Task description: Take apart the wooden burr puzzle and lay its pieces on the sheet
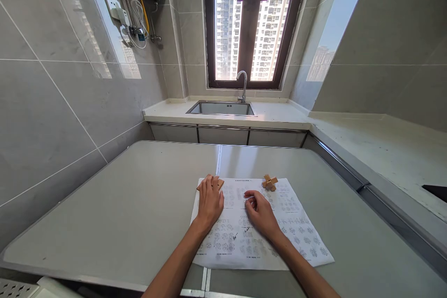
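The small wooden cross [269, 183] sits at about 1 o'clock on the printed sheet [272, 263], taking the sheet's middle as the centre of the dial and the window side as 12. It looks light and stiff, with dry faces that should not slip much. Its short arms point several ways, so a finger and thumb on two opposite arms ought to hold it well; if it is made of separate bars, as it seems to be, a careless squeeze could shift them. The sheet is thin and limp and probably slides or creases easily.

At 10 o'clock the left hand [209, 200] lies palm down over more wood [220, 183], whose corners show past the fingers on both sides. Whether this is one piece or several is hidden, and I cannot tell if the fingers grasp it or just rest on it. Its ends, at 9 and 3 o'clock from the fingers, look the easiest places to pinch.

The right hand [260, 214] is near the dial's centre, loosely curled, forefinger and thumb parted with nothing visible between them. The cross is apart from it, towards 1 o'clock, untouched.
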Tool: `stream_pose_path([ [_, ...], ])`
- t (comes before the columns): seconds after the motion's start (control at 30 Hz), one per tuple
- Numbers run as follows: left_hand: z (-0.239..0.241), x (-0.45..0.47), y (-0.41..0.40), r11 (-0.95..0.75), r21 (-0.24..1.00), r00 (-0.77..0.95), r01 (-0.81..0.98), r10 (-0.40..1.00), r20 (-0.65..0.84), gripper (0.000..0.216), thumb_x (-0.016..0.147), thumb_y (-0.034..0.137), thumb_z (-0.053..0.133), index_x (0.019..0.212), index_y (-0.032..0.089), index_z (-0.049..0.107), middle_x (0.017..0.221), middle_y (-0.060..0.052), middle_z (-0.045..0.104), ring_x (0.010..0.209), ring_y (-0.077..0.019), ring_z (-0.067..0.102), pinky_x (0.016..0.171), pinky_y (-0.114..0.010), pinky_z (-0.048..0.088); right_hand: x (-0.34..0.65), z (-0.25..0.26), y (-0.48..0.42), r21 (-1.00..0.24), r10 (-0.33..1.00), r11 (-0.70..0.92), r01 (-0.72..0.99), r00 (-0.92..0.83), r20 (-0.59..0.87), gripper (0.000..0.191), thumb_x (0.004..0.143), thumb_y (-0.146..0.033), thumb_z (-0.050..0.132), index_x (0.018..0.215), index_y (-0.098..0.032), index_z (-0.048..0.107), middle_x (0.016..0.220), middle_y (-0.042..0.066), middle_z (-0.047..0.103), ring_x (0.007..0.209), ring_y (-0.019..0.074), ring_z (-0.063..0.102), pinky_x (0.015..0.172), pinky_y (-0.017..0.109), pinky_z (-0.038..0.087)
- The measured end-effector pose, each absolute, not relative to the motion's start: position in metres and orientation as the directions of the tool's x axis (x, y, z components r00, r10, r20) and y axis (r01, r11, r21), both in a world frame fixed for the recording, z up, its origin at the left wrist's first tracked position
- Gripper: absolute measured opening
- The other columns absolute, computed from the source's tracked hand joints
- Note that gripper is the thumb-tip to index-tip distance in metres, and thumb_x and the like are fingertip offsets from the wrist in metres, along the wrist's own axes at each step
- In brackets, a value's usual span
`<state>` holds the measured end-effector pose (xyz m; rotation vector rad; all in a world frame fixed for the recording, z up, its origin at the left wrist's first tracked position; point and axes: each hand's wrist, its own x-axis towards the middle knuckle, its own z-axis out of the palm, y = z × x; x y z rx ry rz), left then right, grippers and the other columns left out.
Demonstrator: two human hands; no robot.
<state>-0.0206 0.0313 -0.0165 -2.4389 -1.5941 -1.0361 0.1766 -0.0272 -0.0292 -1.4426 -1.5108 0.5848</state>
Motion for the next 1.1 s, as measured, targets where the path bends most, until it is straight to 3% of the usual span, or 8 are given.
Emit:
stream_pose_path([
  [0.27, 0.007, -0.009, 0.013, -0.72, 0.405, 0.555, 0.563, 0.693, 0.46, 0.037, 0.096, 0.014, 0.048, 0.13, 0.025, 0.055, 0.117, -0.01, 0.062, 0.11, -0.0273, 0.06, 0.096, -0.045, 0.051, 0.177, -0.025, -0.027, -0.836, 0.937, 0.224, 0.501, 0.126, 0.327, 0.021, 0.088, -0.027, 0.05, 0.097, -0.02, 0.068, 0.092, 0.007, 0.073, 0.073, 0.0221, 0.064, 0.072, 0.035, 0.054],
  [0.47, 0.008, -0.009, 0.011, -0.73, 0.393, 0.626, 0.558, 0.682, 0.379, 0.029, 0.097, 0.014, 0.046, 0.118, 0.024, 0.063, 0.108, -0.008, 0.064, 0.1, -0.0247, 0.064, 0.089, -0.04, 0.053, 0.178, -0.028, -0.026, -0.867, 0.948, 0.202, 0.455, 0.132, 0.29, 0.021, 0.089, -0.03, 0.05, 0.101, -0.02, 0.065, 0.096, 0.009, 0.073, 0.078, 0.0231, 0.067, 0.075, 0.036, 0.054],
  [0.73, 0.006, -0.009, 0.011, -0.749, 0.388, 0.648, 0.537, 0.661, 0.379, 0.026, 0.096, 0.013, 0.047, 0.112, 0.023, 0.065, 0.107, -0.007, 0.066, 0.098, -0.0229, 0.065, 0.086, -0.036, 0.053, 0.188, -0.046, -0.013, -0.976, 0.907, 0.126, 0.175, 0.377, 0.185, 0.059, 0.086, -0.028, 0.055, 0.141, -0.024, 0.034, 0.117, 0.011, 0.066, 0.076, 0.02, 0.073, 0.075, 0.038, 0.06],
  [0.8, 0.006, -0.009, 0.011, -0.752, 0.384, 0.652, 0.536, 0.657, 0.378, 0.026, 0.096, 0.012, 0.047, 0.112, 0.023, 0.065, 0.107, -0.007, 0.066, 0.097, -0.0226, 0.065, 0.085, -0.035, 0.053, 0.193, -0.05, -0.009, -0.989, 0.9, 0.114, 0.09, 0.413, 0.141, 0.067, 0.085, -0.029, 0.054, 0.147, -0.028, 0.028, 0.118, 0.01, 0.065, 0.074, 0.0201, 0.073, 0.069, 0.037, 0.062],
  [1.1, -0.001, -0.01, 0.014, -0.761, 0.38, 0.656, 0.526, 0.647, 0.389, 0.024, 0.095, 0.011, 0.049, 0.108, 0.022, 0.065, 0.107, -0.007, 0.066, 0.095, -0.0225, 0.065, 0.083, -0.034, 0.053, 0.197, -0.032, -0.012, -0.967, 0.903, 0.032, -0.253, 0.421, -0.08, 0.082, 0.076, -0.025, 0.067, 0.151, -0.036, 0.033, 0.12, 0.005, 0.062, 0.086, 0.0211, 0.075, 0.061, 0.026, 0.057],
])
